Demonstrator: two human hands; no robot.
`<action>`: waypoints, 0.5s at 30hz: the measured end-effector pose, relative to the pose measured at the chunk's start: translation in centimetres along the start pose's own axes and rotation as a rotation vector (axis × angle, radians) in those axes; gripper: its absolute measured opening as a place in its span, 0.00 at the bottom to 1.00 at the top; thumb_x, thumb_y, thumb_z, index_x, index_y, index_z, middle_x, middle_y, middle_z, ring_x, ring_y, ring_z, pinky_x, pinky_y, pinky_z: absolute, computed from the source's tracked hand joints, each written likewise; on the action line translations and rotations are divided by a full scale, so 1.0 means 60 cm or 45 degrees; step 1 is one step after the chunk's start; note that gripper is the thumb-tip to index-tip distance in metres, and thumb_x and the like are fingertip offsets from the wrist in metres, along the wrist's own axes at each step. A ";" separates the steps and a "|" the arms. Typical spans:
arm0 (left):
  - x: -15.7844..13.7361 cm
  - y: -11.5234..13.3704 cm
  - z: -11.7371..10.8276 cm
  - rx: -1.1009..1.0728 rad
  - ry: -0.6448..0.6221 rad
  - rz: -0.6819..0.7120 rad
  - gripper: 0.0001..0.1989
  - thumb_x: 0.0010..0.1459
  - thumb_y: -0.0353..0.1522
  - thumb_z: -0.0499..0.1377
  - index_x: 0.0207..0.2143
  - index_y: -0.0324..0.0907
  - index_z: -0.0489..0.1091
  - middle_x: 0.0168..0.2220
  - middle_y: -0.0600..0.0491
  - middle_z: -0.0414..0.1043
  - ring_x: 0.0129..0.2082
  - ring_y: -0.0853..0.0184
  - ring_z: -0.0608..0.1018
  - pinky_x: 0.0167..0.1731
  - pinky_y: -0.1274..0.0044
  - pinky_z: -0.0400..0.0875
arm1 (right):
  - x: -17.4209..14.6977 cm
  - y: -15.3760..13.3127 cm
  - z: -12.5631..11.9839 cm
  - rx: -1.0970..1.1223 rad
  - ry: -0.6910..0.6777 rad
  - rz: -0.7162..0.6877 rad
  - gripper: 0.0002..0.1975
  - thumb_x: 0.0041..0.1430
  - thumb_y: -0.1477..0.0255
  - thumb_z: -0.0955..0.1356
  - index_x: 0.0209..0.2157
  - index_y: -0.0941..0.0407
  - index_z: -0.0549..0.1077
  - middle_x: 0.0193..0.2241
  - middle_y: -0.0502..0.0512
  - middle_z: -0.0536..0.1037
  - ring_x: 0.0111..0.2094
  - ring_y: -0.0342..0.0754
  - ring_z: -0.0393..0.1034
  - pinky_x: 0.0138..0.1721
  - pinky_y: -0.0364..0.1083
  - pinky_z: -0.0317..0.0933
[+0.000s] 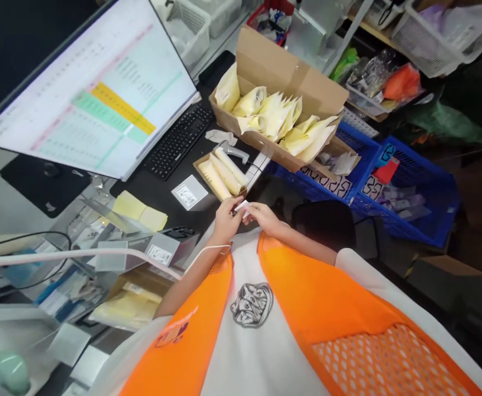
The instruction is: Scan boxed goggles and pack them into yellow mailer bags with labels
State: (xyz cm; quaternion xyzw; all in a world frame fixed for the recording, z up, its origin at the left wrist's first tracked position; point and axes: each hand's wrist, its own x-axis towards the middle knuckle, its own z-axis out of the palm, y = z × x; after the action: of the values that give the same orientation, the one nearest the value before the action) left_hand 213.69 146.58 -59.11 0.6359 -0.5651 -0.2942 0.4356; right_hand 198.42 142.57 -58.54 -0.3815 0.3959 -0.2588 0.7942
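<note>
My left hand (226, 222) and my right hand (264, 218) meet in front of my chest at the desk edge. Pinched between their fingers is a small white slip (244, 207), partly covered by the fingertips; any print on it is too small to read. Just beyond my hands lies a small open cardboard tray (204, 160) with several pale yellow rolled packets (219, 175). Left of the tray sits a flat white box with a printed label (189, 192). A grey barcode scanner (236, 152) rests behind the packets.
A large open carton (261, 141) full of yellow envelopes stands beyond the tray. A monitor (79, 104) and keyboard (178, 140) are at left, with yellow sticky notes (139, 210) nearer me. Blue crates (414, 220) stand right. A white cable (79, 253) crosses at left.
</note>
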 end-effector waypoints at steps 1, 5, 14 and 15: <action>0.015 0.007 0.014 0.029 0.020 0.038 0.12 0.61 0.38 0.62 0.43 0.44 0.80 0.36 0.50 0.74 0.36 0.64 0.76 0.41 0.71 0.73 | 0.007 -0.013 -0.018 -0.031 -0.008 -0.047 0.23 0.56 0.49 0.73 0.32 0.57 0.75 0.23 0.51 0.77 0.26 0.43 0.71 0.31 0.43 0.64; 0.089 0.047 0.082 0.144 0.152 0.107 0.09 0.59 0.34 0.60 0.29 0.45 0.79 0.32 0.51 0.71 0.34 0.64 0.74 0.37 0.71 0.72 | 0.041 -0.080 -0.109 -0.079 -0.190 -0.181 0.26 0.56 0.45 0.72 0.33 0.57 0.75 0.26 0.51 0.76 0.28 0.43 0.71 0.33 0.42 0.64; 0.247 0.115 0.224 -0.430 -0.062 -0.308 0.16 0.56 0.37 0.66 0.47 0.49 0.80 0.37 0.52 0.75 0.37 0.64 0.77 0.41 0.70 0.74 | 0.097 -0.214 -0.317 -0.133 -0.206 -0.313 0.23 0.60 0.49 0.71 0.35 0.57 0.77 0.27 0.52 0.78 0.29 0.44 0.72 0.36 0.45 0.67; 0.260 0.116 0.235 -0.511 -0.102 -0.393 0.16 0.56 0.39 0.66 0.47 0.48 0.80 0.36 0.51 0.75 0.35 0.64 0.77 0.39 0.70 0.74 | 0.099 -0.222 -0.330 -0.143 -0.179 -0.355 0.21 0.62 0.51 0.70 0.37 0.57 0.78 0.29 0.52 0.78 0.30 0.44 0.72 0.37 0.45 0.68</action>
State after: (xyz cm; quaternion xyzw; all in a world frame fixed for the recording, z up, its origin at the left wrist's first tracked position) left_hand 201.18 128.38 -57.40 0.6032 -0.4085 -0.4884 0.4803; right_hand 183.86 122.75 -58.15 -0.4939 0.2963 -0.3166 0.7537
